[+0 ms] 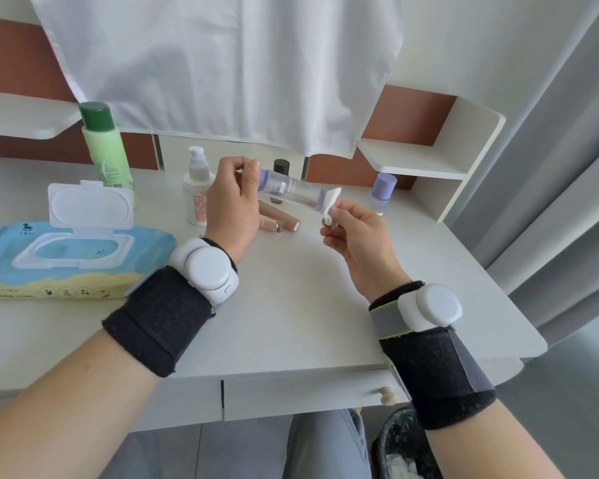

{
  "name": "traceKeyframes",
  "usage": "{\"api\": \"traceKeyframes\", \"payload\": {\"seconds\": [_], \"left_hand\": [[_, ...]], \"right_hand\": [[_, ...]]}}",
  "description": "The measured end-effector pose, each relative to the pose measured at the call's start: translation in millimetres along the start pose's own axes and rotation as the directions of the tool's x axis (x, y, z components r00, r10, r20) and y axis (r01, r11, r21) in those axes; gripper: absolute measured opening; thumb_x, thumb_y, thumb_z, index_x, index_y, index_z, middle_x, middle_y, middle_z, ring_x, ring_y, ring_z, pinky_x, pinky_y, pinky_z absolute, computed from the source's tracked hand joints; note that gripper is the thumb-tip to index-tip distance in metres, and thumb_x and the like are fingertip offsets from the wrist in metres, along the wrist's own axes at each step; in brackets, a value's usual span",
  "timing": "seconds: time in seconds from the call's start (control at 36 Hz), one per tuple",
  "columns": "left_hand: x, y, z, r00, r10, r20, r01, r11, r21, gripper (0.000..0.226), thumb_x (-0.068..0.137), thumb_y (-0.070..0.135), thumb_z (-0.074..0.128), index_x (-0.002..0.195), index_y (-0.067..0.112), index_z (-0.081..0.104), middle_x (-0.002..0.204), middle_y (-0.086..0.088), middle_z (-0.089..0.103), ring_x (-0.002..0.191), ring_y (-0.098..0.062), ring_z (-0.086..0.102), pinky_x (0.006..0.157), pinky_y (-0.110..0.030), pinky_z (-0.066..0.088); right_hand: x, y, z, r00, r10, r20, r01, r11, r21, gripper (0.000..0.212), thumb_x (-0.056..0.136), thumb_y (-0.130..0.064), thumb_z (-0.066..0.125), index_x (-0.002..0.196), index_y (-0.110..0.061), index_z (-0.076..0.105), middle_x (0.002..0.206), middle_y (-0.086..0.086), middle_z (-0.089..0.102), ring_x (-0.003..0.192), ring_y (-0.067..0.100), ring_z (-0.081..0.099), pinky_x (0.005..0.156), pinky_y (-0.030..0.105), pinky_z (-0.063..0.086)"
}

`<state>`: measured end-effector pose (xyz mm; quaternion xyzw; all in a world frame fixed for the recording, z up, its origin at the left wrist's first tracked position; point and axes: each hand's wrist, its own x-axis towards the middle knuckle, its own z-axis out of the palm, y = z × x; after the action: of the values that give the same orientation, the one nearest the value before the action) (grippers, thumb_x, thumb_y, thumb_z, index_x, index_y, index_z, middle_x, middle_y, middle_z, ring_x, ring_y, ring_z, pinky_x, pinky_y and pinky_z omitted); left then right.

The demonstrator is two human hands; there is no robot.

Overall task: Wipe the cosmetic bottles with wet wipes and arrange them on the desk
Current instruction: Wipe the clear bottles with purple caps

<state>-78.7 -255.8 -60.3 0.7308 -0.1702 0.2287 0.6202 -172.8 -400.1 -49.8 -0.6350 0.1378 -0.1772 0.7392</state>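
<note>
My left hand (234, 205) grips the capped end of a clear bottle with lilac trim (291, 190), held sideways above the desk. My right hand (355, 233) pinches a small folded wet wipe (331, 205) against the bottle's other end. A blue wet-wipe pack (66, 257) lies at the left with its lid flipped open. On the desk (291, 305) stand a tall green bottle (106, 150), a white pump bottle (196, 188), a dark-capped bottle (281, 166) partly hidden behind the held one, and a lilac-capped bottle (382, 190). Two beige tubes (281, 223) lie flat.
A white cloth (222, 63) hangs over the back of the desk. White shelves (419, 160) stand at the right rear. A drawer knob (388, 395) sits under the front edge, and a black bin (405, 444) is below at the right. Grey curtains hang at the right.
</note>
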Motion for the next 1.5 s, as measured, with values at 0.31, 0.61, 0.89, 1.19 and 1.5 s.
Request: {"api": "traceKeyframes", "payload": {"seconds": [0.31,0.61,0.89,1.19,1.5], "left_hand": [[-6,2,-1,0.994,0.108,-0.006,-0.107,0.990,0.092,0.029,0.101,0.032,0.043,0.107,0.008,0.057,0.082,0.003,0.056,0.078,-0.020,0.054,0.072,-0.033,0.044],[-8,29,30,0.939,0.261,0.222,-0.304,0.934,0.188,0.026,0.090,0.038,0.063,0.090,0.011,0.064,0.074,0.007,0.060,0.069,-0.017,0.053,0.065,-0.028,0.040],[-7,38,44,0.902,0.262,0.344,-0.359,0.896,0.259,0.027,0.094,0.040,0.054,0.108,0.020,0.067,0.083,0.007,0.053,0.080,-0.016,0.052,0.072,-0.027,0.040],[-16,47,34,0.881,0.173,0.441,-0.336,0.883,0.326,0.067,0.084,0.060,0.026,0.137,0.026,0.049,0.112,-0.005,0.053,0.111,-0.028,0.045,0.096,-0.038,0.039],[-23,81,19,0.828,0.233,0.510,-0.363,0.916,0.170,0.028,0.100,0.019,0.042,0.118,0.013,0.063,0.086,0.002,0.058,0.091,-0.022,0.056,0.080,-0.033,0.046]], "right_hand": [[0,-3,-1,0.991,-0.047,-0.127,0.049,0.999,0.011,0.015,0.091,-0.006,0.052,0.084,-0.011,0.064,0.064,0.000,0.053,0.055,0.013,0.051,0.056,0.023,0.044],[1,-3,-4,0.982,-0.074,-0.175,0.096,0.988,0.120,0.013,0.091,-0.006,0.051,0.083,-0.009,0.061,0.064,0.001,0.048,0.052,0.015,0.044,0.053,0.024,0.039],[1,-11,-15,0.992,0.120,0.031,-0.113,0.770,0.628,0.016,0.095,-0.011,0.042,0.086,-0.010,0.055,0.065,0.000,0.049,0.049,0.011,0.044,0.049,0.020,0.037],[-4,-17,-17,0.979,0.031,0.203,-0.166,0.699,0.695,0.022,0.077,-0.009,0.045,0.079,-0.015,0.066,0.073,-0.001,0.065,0.052,0.013,0.053,0.042,0.018,0.033],[-28,-20,-19,0.970,0.018,0.242,-0.150,0.828,0.540,0.016,0.095,-0.009,0.047,0.097,-0.014,0.062,0.075,-0.006,0.067,0.055,0.007,0.058,0.042,0.016,0.038]]}}
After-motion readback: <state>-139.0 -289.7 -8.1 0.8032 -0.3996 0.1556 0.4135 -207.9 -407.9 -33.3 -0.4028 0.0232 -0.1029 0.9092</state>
